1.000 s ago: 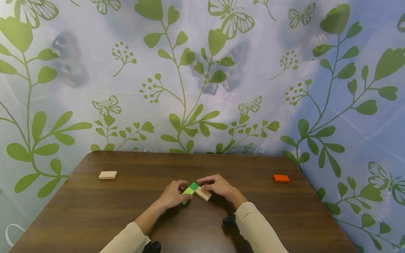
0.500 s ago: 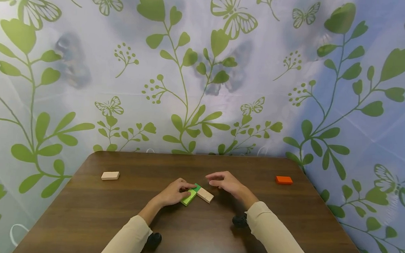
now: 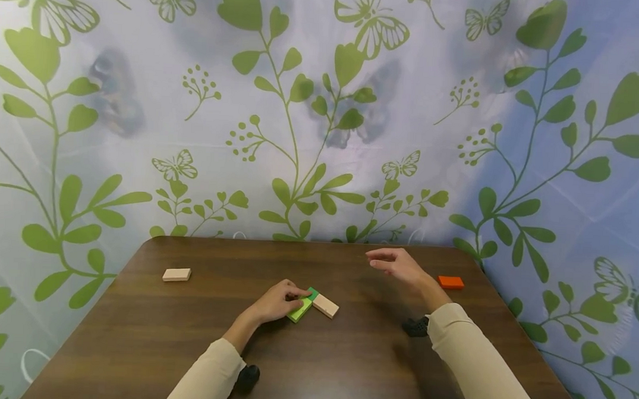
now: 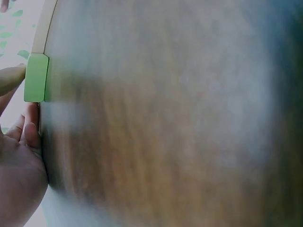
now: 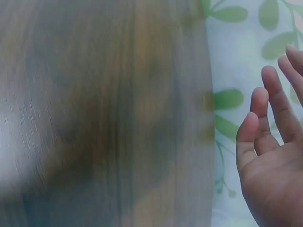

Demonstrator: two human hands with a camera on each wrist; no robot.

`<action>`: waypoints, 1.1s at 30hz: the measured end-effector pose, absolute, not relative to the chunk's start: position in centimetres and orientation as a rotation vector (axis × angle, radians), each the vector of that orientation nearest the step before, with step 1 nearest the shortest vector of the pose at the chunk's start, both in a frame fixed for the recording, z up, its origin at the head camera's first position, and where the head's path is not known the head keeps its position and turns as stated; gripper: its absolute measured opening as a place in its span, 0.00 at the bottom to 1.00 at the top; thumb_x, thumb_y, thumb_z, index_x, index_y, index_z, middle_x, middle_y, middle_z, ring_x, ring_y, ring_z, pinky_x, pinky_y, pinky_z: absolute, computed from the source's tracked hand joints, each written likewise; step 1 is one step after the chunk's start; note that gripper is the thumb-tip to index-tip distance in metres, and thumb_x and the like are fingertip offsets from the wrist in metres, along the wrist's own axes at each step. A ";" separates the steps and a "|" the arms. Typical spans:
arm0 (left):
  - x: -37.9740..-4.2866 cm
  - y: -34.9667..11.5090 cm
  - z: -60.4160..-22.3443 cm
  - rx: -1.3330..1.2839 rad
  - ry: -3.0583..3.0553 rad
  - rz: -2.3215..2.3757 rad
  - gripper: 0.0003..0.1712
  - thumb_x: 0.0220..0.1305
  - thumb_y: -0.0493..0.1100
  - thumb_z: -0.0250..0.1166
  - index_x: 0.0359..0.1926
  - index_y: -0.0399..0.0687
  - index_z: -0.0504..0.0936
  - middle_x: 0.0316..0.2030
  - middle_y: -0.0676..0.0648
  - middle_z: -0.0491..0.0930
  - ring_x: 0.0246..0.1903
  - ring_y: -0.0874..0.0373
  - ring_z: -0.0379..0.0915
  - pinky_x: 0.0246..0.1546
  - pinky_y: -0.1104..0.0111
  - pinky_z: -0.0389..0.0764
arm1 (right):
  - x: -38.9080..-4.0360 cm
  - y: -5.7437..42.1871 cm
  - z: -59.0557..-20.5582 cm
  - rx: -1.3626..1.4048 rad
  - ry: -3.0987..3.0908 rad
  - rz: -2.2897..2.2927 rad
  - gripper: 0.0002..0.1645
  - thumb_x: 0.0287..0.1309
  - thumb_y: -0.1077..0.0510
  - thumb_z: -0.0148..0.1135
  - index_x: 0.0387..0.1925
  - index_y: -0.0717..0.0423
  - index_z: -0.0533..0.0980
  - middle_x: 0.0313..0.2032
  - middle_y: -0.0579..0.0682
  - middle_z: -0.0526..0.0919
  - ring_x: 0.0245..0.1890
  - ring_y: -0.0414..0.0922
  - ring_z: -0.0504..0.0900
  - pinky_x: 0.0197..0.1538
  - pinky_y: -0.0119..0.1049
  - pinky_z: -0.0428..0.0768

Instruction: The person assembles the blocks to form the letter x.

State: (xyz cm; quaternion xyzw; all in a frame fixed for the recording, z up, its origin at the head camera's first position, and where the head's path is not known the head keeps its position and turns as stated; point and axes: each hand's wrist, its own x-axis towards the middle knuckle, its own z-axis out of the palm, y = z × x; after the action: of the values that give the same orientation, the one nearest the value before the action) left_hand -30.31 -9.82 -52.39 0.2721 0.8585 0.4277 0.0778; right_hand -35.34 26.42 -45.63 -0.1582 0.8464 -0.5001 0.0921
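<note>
In the head view, a light green block (image 3: 301, 311), a dark green block (image 3: 313, 293) and a pale wooden block (image 3: 326, 306) meet at an angle on the brown table (image 3: 344, 367). My left hand (image 3: 277, 302) holds the light green block, its thumb and index finger over it and partly covering it. The left wrist view shows the end of the light green block (image 4: 36, 78) beside the thumb. Raised over the table to the right, my right hand (image 3: 400, 267) is empty, its fingers extended and slightly bent; the right wrist view shows these fingers (image 5: 279, 109) apart.
Another pale wooden block (image 3: 177, 275) lies at the back left of the table. An orange-red block (image 3: 451, 282) lies at the back right, beyond the right hand. A leaf-patterned curtain (image 3: 323, 116) hangs behind the table.
My right hand has let go of the pale wooden block near the middle, lifted and moved right towards the orange-red block. My left hand stays at the light green block, its fingers shifted over it.
</note>
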 end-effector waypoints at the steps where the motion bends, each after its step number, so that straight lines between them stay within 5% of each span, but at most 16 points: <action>1: -30.4 -9.8 -52.4 0.814 2.565 1.281 0.19 0.74 0.36 0.63 0.62 0.40 0.84 0.48 0.43 0.73 0.45 0.52 0.71 0.43 0.57 0.75 | -35.4 26.8 -45.5 -0.472 2.525 -1.473 0.26 0.74 0.53 0.64 0.66 0.61 0.77 0.62 0.62 0.79 0.59 0.57 0.79 0.60 0.64 0.73; 18: -30.4 -9.9 -52.0 0.776 2.533 1.275 0.19 0.74 0.37 0.64 0.63 0.42 0.84 0.50 0.44 0.74 0.48 0.51 0.72 0.48 0.53 0.75 | -34.8 33.4 -45.8 -0.391 2.658 -1.325 0.26 0.73 0.56 0.63 0.67 0.64 0.75 0.64 0.66 0.76 0.67 0.65 0.69 0.65 0.64 0.67; 25: -30.4 -9.8 -52.2 0.772 2.532 1.280 0.19 0.74 0.37 0.64 0.62 0.43 0.84 0.49 0.45 0.74 0.48 0.51 0.72 0.48 0.53 0.75 | -34.2 36.7 -46.0 -0.323 2.806 -1.174 0.27 0.73 0.54 0.64 0.66 0.65 0.76 0.62 0.69 0.77 0.52 0.67 0.79 0.49 0.59 0.79; 27: -30.4 -9.9 -52.3 0.769 2.534 1.280 0.19 0.74 0.37 0.65 0.62 0.44 0.84 0.48 0.45 0.74 0.47 0.51 0.72 0.47 0.54 0.75 | -34.1 37.3 -46.1 -0.341 2.834 -1.130 0.27 0.72 0.54 0.65 0.65 0.66 0.76 0.61 0.70 0.77 0.59 0.67 0.76 0.56 0.61 0.77; 33: -30.6 -10.1 -52.2 0.783 2.549 1.273 0.19 0.73 0.38 0.65 0.63 0.43 0.84 0.49 0.45 0.75 0.48 0.50 0.72 0.48 0.53 0.75 | -34.3 38.9 -46.4 -0.346 2.893 -1.105 0.25 0.71 0.60 0.65 0.63 0.70 0.76 0.59 0.71 0.78 0.58 0.68 0.76 0.57 0.63 0.75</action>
State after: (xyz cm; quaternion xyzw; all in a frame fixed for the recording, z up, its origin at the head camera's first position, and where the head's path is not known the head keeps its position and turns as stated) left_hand -30.61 -10.11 -52.24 0.2639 0.8589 0.4289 0.0933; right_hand -34.33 38.87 -46.40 -0.1109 0.9283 -0.3547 0.0127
